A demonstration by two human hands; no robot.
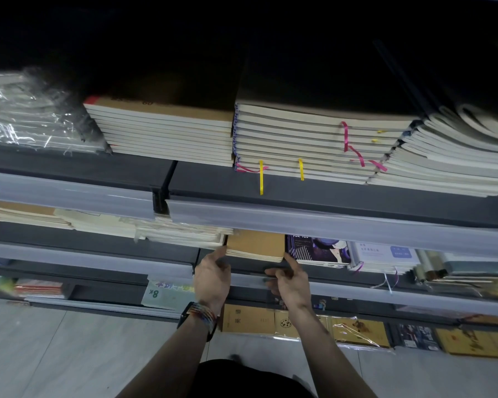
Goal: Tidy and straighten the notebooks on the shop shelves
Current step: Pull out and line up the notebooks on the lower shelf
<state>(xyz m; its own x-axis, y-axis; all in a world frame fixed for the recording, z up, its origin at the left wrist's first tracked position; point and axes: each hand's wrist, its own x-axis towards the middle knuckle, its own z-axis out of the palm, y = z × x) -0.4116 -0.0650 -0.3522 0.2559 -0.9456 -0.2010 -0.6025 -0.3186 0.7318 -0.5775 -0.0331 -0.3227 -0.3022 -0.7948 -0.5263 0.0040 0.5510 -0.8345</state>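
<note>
Brown kraft-cover notebook stack (255,246), centre frame, mid-squaring: left hand (212,278) fingers straight against left edge, right hand (290,282) forefinger on right corner. Next, probably nudge it flush.

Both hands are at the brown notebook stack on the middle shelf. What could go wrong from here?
1. The brown stack sits tight against the purple notebook; the right hand pushing its corner could knock that neighbour askew.
2. The pale stack beside the left hand already splays unevenly, so a bump might slide sheets forward off the shelf.
</note>
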